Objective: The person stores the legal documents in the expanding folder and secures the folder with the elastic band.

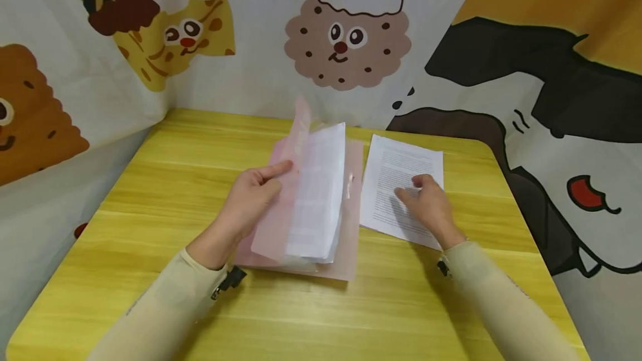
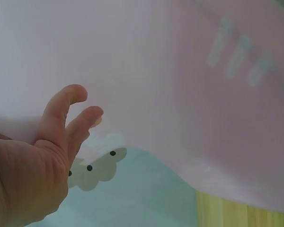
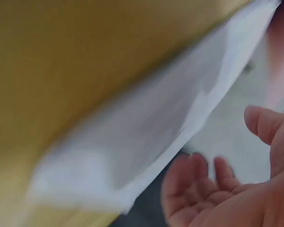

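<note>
A translucent pink folder [image 1: 355,210] lies at the middle of the table, its front cover [image 1: 281,222] raised on the left side. My left hand [image 1: 246,199] holds that cover, thumb and forefinger at its surface; in the left wrist view the pink sheet fills most of the picture behind the fingers. Inside the folder, white sheets [image 1: 316,199] lean up from the back. My right hand [image 1: 428,208] hovers over a printed stack of paper [image 1: 396,166] to the right, fingers loosely bent with nothing between them. In the right wrist view the paper [image 3: 146,127] is blurred.
The yellow wood-grain table [image 1: 190,144] carries the folder and the paper side by side. Behind and around it hangs a white cloth printed with cartoon biscuits [image 1: 346,43]. A small black device [image 1: 230,282] is strapped at the left wrist.
</note>
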Demonstrator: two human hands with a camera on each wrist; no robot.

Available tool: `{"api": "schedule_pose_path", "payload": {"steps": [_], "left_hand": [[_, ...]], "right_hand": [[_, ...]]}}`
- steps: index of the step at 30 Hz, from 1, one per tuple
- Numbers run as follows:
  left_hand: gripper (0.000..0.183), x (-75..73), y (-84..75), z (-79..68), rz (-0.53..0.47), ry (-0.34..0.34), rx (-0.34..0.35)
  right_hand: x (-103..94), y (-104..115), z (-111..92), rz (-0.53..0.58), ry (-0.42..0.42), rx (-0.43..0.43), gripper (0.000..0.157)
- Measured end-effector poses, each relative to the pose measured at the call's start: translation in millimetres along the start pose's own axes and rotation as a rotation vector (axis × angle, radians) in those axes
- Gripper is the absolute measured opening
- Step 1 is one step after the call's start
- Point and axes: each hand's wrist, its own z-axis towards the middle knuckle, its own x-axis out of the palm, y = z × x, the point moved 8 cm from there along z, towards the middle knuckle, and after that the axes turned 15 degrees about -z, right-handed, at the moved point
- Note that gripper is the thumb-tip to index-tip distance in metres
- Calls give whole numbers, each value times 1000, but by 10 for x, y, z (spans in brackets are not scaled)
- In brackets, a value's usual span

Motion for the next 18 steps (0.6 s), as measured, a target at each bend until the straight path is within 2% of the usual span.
{"api": "schedule_pose_path", "payload": {"steps": [3,6,8,10,13,18], "left_hand": [[60,-53,2,-15,-62,-14,-19],[60,-158,10,-29,-128,-52,-42],[60,-218,0,-33,-167,-73,-45],[59,-257,-14,-29,-192,-84,-41],[58,-271,-13,-19,-213,-75,-46],[57,-226,28,0,-228,-43,-57]], "right_hand": [[-85,-437,163,-119,30,166,101],[-68,-731,266,-195,144,292,126],[-49,-830,308,-223,223,340,135],[-51,-856,350,-210,275,359,138],[-78,-794,430,-171,303,351,136],[-72,-598,571,-116,313,274,117]]}}
